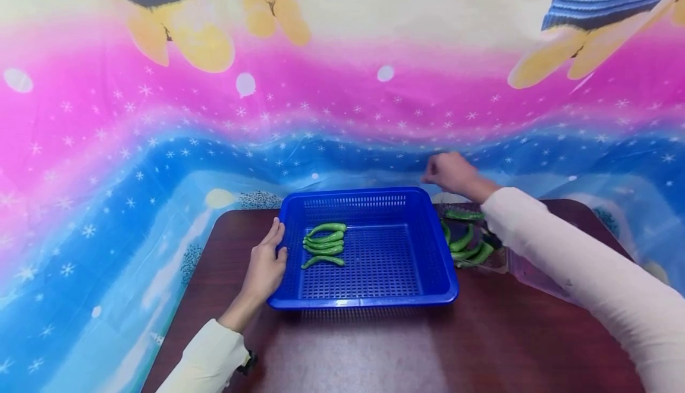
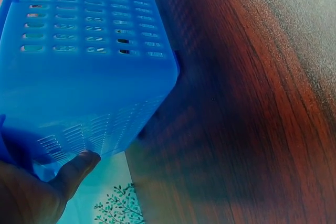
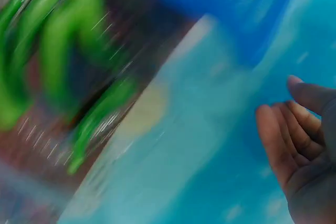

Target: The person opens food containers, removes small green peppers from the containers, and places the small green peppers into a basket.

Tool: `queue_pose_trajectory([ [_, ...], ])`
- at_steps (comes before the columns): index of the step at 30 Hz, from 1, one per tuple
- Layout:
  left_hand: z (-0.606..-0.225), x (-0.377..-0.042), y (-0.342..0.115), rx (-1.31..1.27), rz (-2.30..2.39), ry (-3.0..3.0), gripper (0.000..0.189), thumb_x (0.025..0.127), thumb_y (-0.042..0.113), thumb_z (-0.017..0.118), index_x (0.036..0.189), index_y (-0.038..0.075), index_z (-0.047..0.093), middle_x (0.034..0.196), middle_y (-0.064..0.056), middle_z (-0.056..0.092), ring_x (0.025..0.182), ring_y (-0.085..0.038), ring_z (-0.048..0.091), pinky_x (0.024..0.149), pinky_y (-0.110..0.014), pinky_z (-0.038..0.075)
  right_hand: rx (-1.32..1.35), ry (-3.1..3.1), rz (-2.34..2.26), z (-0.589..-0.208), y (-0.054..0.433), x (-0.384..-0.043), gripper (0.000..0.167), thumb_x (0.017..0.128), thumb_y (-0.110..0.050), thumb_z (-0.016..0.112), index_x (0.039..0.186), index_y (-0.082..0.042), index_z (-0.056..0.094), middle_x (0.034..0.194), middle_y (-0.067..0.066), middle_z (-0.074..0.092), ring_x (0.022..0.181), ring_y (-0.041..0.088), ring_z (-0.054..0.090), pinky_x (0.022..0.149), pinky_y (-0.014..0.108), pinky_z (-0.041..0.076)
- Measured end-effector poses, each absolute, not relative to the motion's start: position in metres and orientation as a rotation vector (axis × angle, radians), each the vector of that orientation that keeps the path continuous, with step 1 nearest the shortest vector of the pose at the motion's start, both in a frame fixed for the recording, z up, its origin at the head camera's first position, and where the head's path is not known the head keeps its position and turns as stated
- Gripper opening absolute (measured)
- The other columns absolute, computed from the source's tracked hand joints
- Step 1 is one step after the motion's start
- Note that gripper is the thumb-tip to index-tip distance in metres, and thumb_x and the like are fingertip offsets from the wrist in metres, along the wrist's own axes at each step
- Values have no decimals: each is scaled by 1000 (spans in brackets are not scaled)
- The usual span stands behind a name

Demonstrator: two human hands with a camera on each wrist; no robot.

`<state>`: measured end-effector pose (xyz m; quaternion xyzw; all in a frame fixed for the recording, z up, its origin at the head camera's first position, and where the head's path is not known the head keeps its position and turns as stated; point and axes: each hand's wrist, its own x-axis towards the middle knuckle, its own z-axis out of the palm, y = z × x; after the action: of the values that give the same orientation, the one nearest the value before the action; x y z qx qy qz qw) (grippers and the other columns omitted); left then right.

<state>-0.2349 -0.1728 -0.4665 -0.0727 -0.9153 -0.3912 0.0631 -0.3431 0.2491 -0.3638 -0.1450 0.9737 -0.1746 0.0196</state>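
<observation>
In the head view, several green chili peppers (image 1: 325, 243) lie in a stack of rows at the left of a blue plastic basket (image 1: 369, 303). My left hand (image 1: 266, 265) holds the basket's left rim; the left wrist view shows a digit (image 2: 79, 169) against its slotted outer wall. My right hand (image 1: 452, 173) is raised beyond the basket's far right corner, holding nothing. Its fingers curve loosely in the right wrist view. Below that arm, more green chili peppers (image 1: 471, 250) sit in a clear plastic container (image 1: 497, 262), partly hidden by the sleeve.
The brown wooden table (image 1: 342, 351) carries everything. A transparent pinkish lid-like piece (image 1: 540, 280) lies right of the container, partly under the right forearm. A patterned cloth (image 1: 342, 101) hangs behind and around the table.
</observation>
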Motion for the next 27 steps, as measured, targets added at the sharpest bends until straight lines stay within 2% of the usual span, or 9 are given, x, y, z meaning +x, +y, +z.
queue_pose_trajectory([
  [4, -466, -236, -173, -224, -1177, -2761, 56, 102, -2, 53, 155, -3, 36, 169, -12, 25, 148, -34, 39, 85, -36, 52, -491, 3060, -342, -376, 301, -337, 11, 92, -8, 74, 93, 3, 71, 86, 16, 73, 74, 25, 68, 73, 46, 58],
  [7, -465, -235, -174, -220, -1178, -2761, 56, 102, -2, 53, 155, -3, 36, 169, -12, 24, 148, -35, 38, 83, -36, 52, -536, 3051, -215, -384, 326, -331, 5, 90, -1, 72, 93, 3, 73, 90, 17, 74, 81, 29, 70, 75, 50, 58],
  [9, -465, -235, -174, -218, -1184, -2764, 56, 102, -2, 53, 155, -3, 35, 169, -12, 24, 147, -35, 39, 80, -35, 51, -563, 3031, -143, -390, 337, -327, 6, 88, 2, 71, 94, 2, 74, 91, 16, 74, 83, 30, 70, 75, 50, 57],
  [15, -466, -235, -175, -223, -1193, -2771, 57, 101, -2, 53, 155, -3, 35, 169, -11, 24, 150, -32, 33, 93, -40, 49, -646, 3001, 5, -410, 351, -318, 10, 84, 1, 77, 91, -4, 73, 90, 11, 72, 80, 25, 67, 68, 45, 56],
  [17, -467, -236, -175, -222, -1195, -2769, 57, 101, -2, 53, 155, -3, 35, 169, -11, 24, 150, -32, 33, 94, -41, 49, -691, 3005, 23, -418, 353, -315, 12, 87, 4, 74, 83, -7, 68, 82, 6, 67, 71, 19, 59, 62, 38, 49],
  [21, -468, -236, -175, -226, -1205, -2763, 57, 101, -2, 53, 155, -3, 35, 169, -11, 24, 150, -32, 34, 95, -41, 50, -790, 3011, 85, -436, 358, -313, 21, 89, 10, 67, 80, -9, 68, 75, 0, 59, 63, 12, 48, 58, 33, 38],
  [23, -468, -236, -175, -229, -1212, -2760, 57, 101, -2, 53, 155, -3, 35, 169, -11, 24, 150, -32, 34, 101, -43, 51, -812, 2999, 145, -444, 362, -313, 17, 89, 11, 68, 88, -6, 72, 78, 3, 63, 64, 14, 54, 57, 34, 43],
  [27, -468, -237, -174, -236, -1221, -2754, 57, 101, -2, 54, 155, -3, 36, 169, -11, 25, 151, -32, 32, 110, -47, 47, -780, 2992, 245, -456, 366, -313, 22, 84, 13, 72, 99, -2, 73, 87, 12, 68, 67, 20, 61, 59, 39, 51],
])
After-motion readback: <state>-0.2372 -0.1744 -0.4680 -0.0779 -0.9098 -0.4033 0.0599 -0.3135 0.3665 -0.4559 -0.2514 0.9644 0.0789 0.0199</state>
